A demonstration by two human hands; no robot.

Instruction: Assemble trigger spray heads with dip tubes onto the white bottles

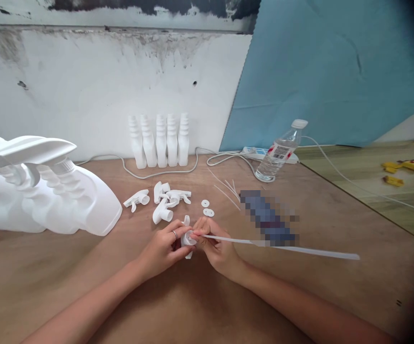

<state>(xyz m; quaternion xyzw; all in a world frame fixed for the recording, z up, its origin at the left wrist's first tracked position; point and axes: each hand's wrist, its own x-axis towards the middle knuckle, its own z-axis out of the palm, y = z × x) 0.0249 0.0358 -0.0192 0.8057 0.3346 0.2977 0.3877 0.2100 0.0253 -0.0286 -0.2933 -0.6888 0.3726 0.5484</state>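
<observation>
Just nearer me than the discs (211, 213), I'm holding the sprayer (187, 242) in my curled left hand (162, 246) and pinching the tube (300, 249) near its end with my right hand (217, 252), ideally keeping it straight.

no readable text, brand or number, red-and-white label (280, 151) on the clear water bottle (268, 167), its dark print block too small to make out, blue-marked power strip (253, 151) beside the bottle, any wording there illegible
</observation>
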